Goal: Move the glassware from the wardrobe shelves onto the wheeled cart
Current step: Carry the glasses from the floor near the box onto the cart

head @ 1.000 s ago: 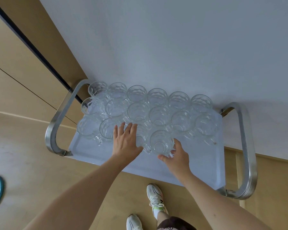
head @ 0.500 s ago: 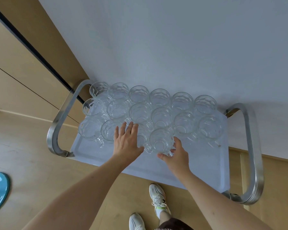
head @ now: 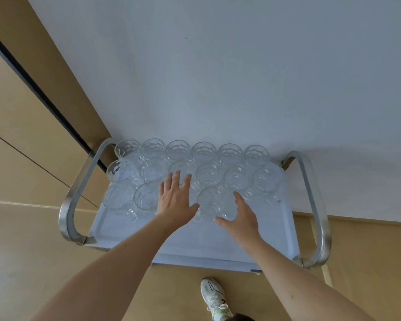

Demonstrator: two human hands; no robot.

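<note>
i see my left hand [head: 175, 200] flat and my right hand [head: 240, 216] spread, maybe touching the front glass cup [head: 212, 203] on the cart [head: 195, 246].

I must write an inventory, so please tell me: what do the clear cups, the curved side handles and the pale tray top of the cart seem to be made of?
Clear faceted handled cups: likely pressed glass, transparent with glints. Curved grey side handles: apparently brushed metal, with dull streaky reflections. Pale blue-grey tray top: smooth and matte, perhaps plastic or coated metal; I cannot tell which.
</note>
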